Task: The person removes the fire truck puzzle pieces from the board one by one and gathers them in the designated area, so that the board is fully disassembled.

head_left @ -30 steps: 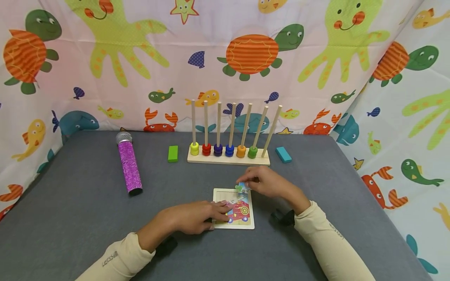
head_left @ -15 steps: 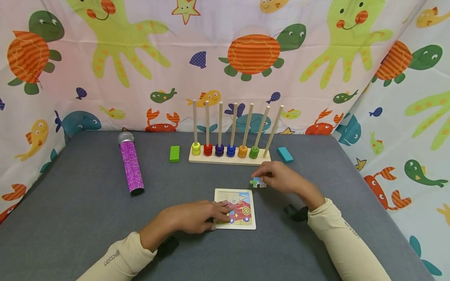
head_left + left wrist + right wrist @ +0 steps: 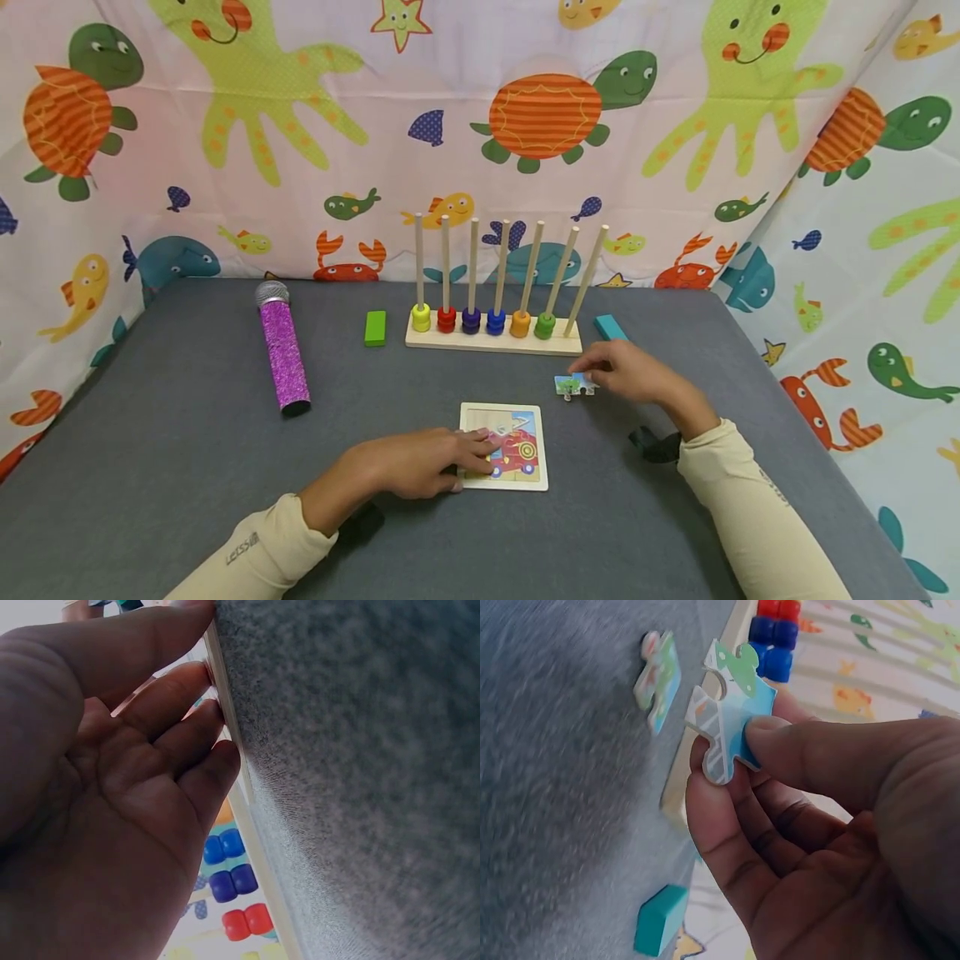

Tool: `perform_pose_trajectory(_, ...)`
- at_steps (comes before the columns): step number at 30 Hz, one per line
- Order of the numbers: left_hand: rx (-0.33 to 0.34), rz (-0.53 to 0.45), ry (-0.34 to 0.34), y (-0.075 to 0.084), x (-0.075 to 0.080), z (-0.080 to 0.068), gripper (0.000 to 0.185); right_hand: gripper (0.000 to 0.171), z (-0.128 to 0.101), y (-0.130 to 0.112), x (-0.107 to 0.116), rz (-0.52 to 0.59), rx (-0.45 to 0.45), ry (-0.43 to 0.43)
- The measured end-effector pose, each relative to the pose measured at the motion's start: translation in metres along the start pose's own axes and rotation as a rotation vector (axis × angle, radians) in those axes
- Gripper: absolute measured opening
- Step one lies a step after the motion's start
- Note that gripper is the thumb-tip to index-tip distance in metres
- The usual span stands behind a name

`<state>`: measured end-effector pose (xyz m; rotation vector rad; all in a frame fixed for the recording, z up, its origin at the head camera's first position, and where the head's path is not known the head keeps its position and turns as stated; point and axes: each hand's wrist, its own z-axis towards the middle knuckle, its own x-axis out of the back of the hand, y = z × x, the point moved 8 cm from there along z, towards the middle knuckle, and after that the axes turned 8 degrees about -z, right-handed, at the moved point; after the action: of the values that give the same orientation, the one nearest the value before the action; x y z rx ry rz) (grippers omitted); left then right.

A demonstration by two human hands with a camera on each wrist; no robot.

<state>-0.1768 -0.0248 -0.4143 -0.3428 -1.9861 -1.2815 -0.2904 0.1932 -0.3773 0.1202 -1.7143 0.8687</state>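
Plain grey counter [image 3: 405, 383] lies under the work. Nearest, the left grip [image 3: 423, 461], fingers extended, rests on a framed puzzle [image 3: 510, 487]; leaning sideways could skid the frame or disturb the pieces inside [image 3: 517, 452]. Farther off, to the right, the right grip [image 3: 626, 371] pinches a blue-and-green piece [image 3: 742, 712] between thumb and fingers near its edge, so the thin shape could pivot or slip if that pinch slackens; whether it touches the counter is unclear. Another loose piece [image 3: 662, 682] lies just beside, and a low knuckle might nudge it away. Beyond, the bead rack [image 3: 487, 342] and teal block [image 3: 611, 326] stand close enough that a careless outward reach could bump either, with a sea-creature curtain [image 3: 450, 50] behind
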Motion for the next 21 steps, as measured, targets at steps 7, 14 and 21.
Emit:
perform_pose_trajectory(7, -0.009, -0.005, -0.001, 0.000, 0.000, 0.000, 0.046, 0.023, -0.001, 0.017, 0.000, 0.058, -0.060, -0.049)
perform_pose_trajectory(14, -0.018, 0.004, 0.001, 0.000, 0.001, 0.000, 0.046, 0.023, -0.002, 0.030, -0.002, 0.092, -0.075, -0.054)
perform_pose_trajectory(21, -0.032, 0.017, 0.004, -0.001, 0.001, 0.002, 0.046, 0.024, -0.002, 0.041, -0.007, 0.042, -0.105, -0.040)
